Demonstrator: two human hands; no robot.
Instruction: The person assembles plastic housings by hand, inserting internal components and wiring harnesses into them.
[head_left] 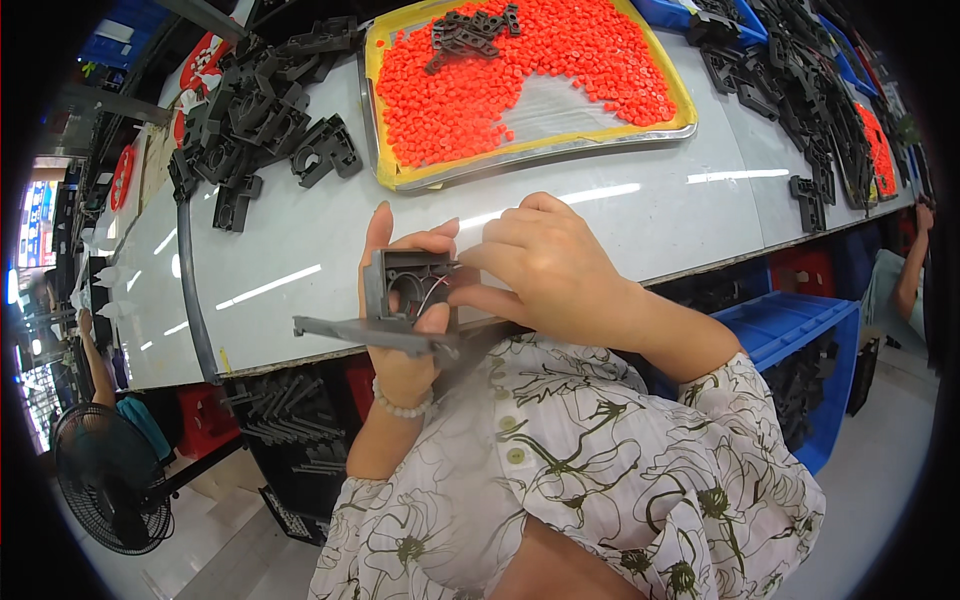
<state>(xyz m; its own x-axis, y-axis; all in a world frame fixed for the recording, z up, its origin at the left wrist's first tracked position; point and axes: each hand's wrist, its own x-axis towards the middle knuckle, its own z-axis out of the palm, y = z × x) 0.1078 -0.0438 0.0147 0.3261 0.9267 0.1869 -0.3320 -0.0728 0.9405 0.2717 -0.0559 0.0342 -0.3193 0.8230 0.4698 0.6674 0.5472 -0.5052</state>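
My left hand (402, 375) is wrapped round a dark grey plastic housing (376, 285), held above the table's near edge. The housing's open side, with a round recess, faces up. A long flat dark arm (365, 333) sticks out to the left from its near side, slightly blurred. Thin light and reddish wires (437, 288) cross the recess toward the housing's right side. There my right hand (550, 258) has its thumb and fingers pinched together on the wires, with the tips partly hidden by the housing.
A metal tray (545, 155) with yellow edging stands beyond my hands, holding many small orange-red pieces (440, 125) and some dark clips (468, 38). Dark housings (245, 115) are heaped at left, more dark parts (800, 100) at right. A blue crate (790, 325) and a fan (110, 480) flank me.
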